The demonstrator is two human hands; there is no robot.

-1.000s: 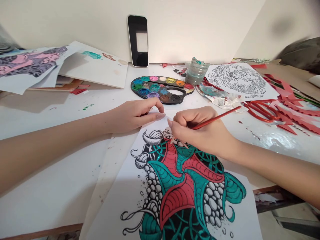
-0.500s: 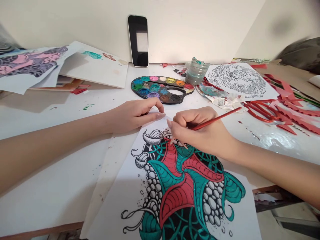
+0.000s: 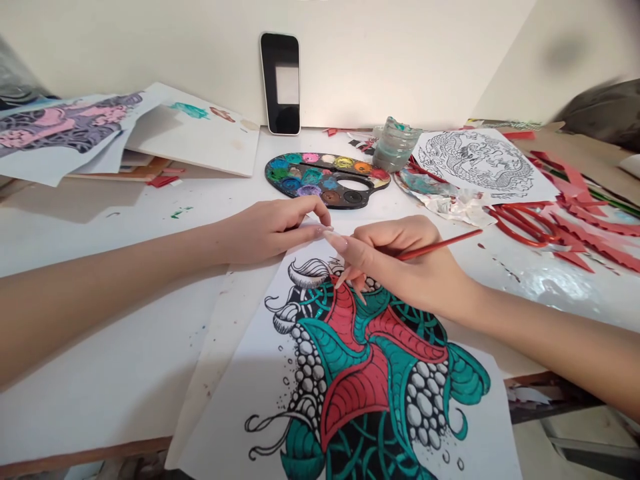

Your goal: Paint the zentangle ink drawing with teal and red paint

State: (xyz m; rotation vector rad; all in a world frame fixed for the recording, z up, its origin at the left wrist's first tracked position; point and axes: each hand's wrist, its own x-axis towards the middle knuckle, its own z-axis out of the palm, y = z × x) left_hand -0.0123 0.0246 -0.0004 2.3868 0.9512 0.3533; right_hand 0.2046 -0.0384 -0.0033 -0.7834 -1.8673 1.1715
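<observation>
A person's right hand (image 3: 410, 267) grips a thin red-handled paintbrush (image 3: 440, 244) above the top of an ink drawing (image 3: 360, 393) on white paper, which lies on a white table (image 3: 115, 333) directly in front of the person. The left hand (image 3: 270, 233) rests on the table just beside the sheet's top edge. The right fingers (image 3: 345, 243) are clamped together on the handle, and the brush tip is hidden beneath them. The left fingers (image 3: 310, 213) are loosely curled and hold nothing. On the sheet, broad leaf shapes carry 2 colours, red and teal, against black, while the white pebble clusters and curling tendrils show no paint. The area under the right hand cannot be fully seen. The handle lies on a slant, its free end pointing up and right, away from the sheet. The drawing's long axis runs toward and away from the person. Beyond the hands lie a black paint palette (image 3: 370, 190), a glass jar (image 3: 395, 147), a dragon line drawing (image 3: 480, 160), red-handled scissors (image 3: 505, 233) and red paper scraps (image 3: 590, 233).
</observation>
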